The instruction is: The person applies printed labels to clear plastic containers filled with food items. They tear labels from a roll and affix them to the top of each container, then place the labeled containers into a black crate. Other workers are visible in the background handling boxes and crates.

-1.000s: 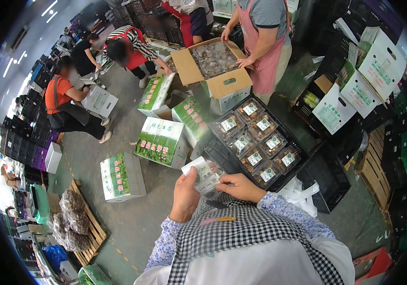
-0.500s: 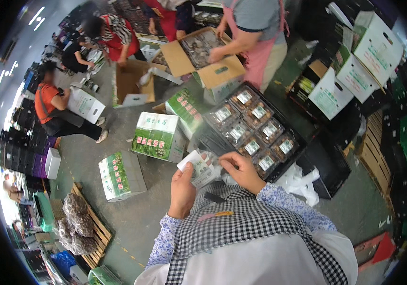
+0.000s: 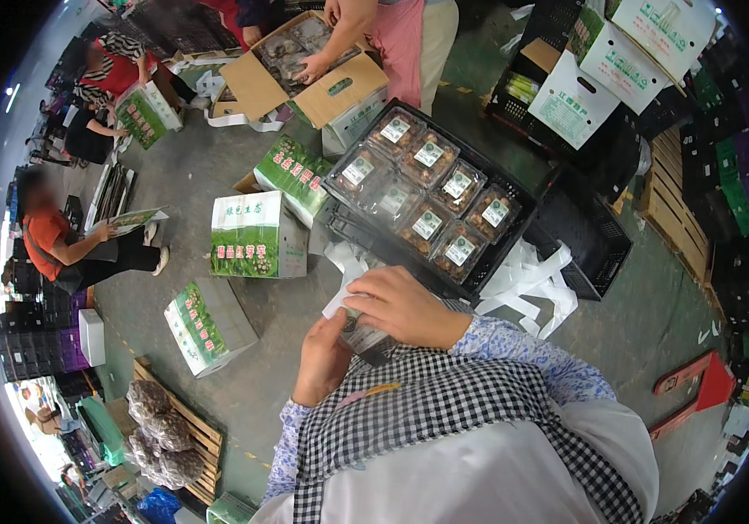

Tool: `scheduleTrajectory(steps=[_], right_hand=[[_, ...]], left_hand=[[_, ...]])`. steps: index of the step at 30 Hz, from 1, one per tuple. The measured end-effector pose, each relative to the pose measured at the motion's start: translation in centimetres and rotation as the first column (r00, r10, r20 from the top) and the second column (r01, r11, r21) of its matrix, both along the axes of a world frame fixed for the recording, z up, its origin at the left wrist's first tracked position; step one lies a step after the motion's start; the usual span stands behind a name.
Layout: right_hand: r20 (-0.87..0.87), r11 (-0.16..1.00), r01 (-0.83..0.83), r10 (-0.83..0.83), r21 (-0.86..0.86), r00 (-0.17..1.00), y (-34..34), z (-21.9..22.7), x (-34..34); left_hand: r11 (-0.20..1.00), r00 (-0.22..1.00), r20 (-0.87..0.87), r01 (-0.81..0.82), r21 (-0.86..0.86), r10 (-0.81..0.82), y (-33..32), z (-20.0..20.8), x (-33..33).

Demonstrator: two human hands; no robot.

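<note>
Close to my apron, my left hand (image 3: pixel 322 358) is closed, pinching a folded strip of printed labels on white backing (image 3: pixel 338 299). My right hand (image 3: pixel 409 307) bends over the same strip, its fingertips pressed against it beside my left thumb. Part of the strip is hidden under the right fingers. Just beyond my hands stands a black plastic crate (image 3: pixel 509 244) holding several clear plastic boxes (image 3: pixel 429 155) of brown food, with white labels on their lids.
Green-and-white cartons (image 3: pixel 256 236) stand on the floor to the left. Across from me, a person's hands (image 3: pixel 311 68) reach into an open carton (image 3: pixel 339 87). White plastic bags (image 3: pixel 531 284) lie beside an overturned-looking black crate (image 3: pixel 597 236). A wooden pallet (image 3: pixel 204 437) bears filled bags.
My right hand has moved left and closer to my left hand, covering part of the label strip. The view has shifted right. A co-worker at the left now holds a flatter carton piece.
</note>
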State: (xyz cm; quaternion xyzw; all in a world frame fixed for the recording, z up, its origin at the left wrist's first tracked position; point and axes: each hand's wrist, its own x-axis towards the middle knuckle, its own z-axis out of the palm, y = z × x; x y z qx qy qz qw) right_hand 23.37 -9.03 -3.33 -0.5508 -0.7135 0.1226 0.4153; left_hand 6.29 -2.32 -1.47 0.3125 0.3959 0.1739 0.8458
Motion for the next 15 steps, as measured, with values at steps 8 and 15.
scheduleTrajectory(steps=[8, 15], right_hand=[[-0.008, 1.000, 0.027, -0.027, -0.014, 1.000, 1.4, -0.3, 0.9], [0.109, 0.988, 0.066, -0.082, 0.141, 0.991, 3.5, 0.8, 1.4]], left_hand=[[0.991, 0.999, -0.034, -0.045, -0.129, 0.041, 2.1, 0.4, 1.8], [0.982, 0.999, -0.017, -0.040, -0.185, 0.037, 4.4, 1.4, 2.3]])
